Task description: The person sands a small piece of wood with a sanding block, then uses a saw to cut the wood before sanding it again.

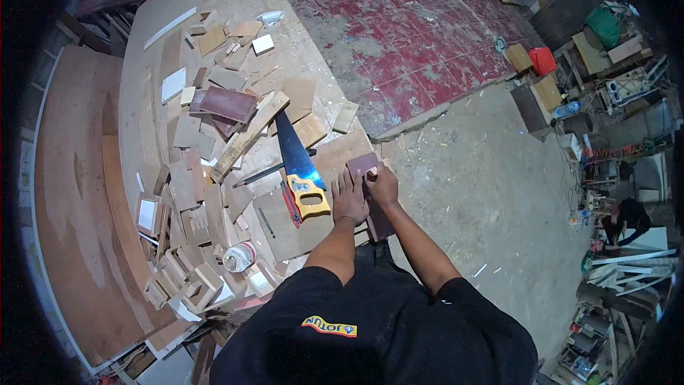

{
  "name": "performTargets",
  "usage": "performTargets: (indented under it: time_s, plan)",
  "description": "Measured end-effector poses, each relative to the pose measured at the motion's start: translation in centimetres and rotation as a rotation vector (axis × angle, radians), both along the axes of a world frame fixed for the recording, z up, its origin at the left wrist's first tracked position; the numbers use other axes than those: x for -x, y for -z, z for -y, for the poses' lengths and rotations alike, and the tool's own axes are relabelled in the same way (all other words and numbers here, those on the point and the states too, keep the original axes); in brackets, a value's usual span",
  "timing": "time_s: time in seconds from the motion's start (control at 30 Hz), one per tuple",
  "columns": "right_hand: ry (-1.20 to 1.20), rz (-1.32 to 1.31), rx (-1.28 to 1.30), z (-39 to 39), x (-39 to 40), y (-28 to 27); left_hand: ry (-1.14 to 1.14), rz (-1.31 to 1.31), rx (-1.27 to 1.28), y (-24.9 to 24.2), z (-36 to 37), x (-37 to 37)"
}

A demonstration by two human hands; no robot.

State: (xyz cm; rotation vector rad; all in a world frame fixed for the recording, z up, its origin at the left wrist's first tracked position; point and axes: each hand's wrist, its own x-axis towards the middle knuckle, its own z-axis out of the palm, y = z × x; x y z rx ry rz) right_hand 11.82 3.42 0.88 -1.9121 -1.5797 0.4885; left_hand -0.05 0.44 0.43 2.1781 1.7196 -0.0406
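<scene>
A dark reddish-brown board lies at the table's right edge, close to my body. My left hand rests flat on it, fingers stretched out and pointing away from me. Beside it, my right hand is closed over the same board. A small pale bit shows at its fingers, but I cannot make out what it grips. Left of my hands lies a handsaw with a yellow handle and dark blade. A red-handled tool sits against the saw, and a dark pencil-like stick lies farther left.
Wood offcuts cover much of the table's left side, with a long wooden batten among them. A white round container stands near me. Beyond the right edge is the concrete floor. Another person is at far right.
</scene>
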Motion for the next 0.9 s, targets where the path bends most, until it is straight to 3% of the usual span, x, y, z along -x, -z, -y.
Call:
performTargets:
  time_s: [0.27, 0.57, 0.7, 0.77, 0.8, 0.87, 0.9]
  plan:
    - [0.012, 0.039, -0.034, 2.6, -0.6, 0.6, 0.01, 0.021, -0.037, 0.9, 0.1, 0.1]
    - [-0.044, 0.018, 0.075, 9.2, -3.3, -0.1, 0.003, 0.027, -0.016, 0.9, 0.2, 0.1]
    - [-0.002, -0.088, 0.182, 8.8, -4.1, -2.2, 0.009, -0.008, -0.003, 0.5, 0.2, -0.1]
    - [0.123, -0.645, 0.203, 7.3, -4.3, -3.2, 0.007, 0.001, -0.015, 0.7, 0.2, -0.1]
    - [0.124, -0.646, 0.198, 6.5, -4.1, -3.9, 0.002, 0.009, -0.025, 0.8, 0.2, 0.0]
    - [0.343, -1.3, 0.093, 5.2, -3.8, -5.5, 0.003, -0.002, -0.028, 1.0, 0.3, -0.2]
    - [0.318, -1.324, 0.034, 5.0, -3.7, -6.3, 0.0, -0.01, -0.027, 0.8, 0.2, -0.2]
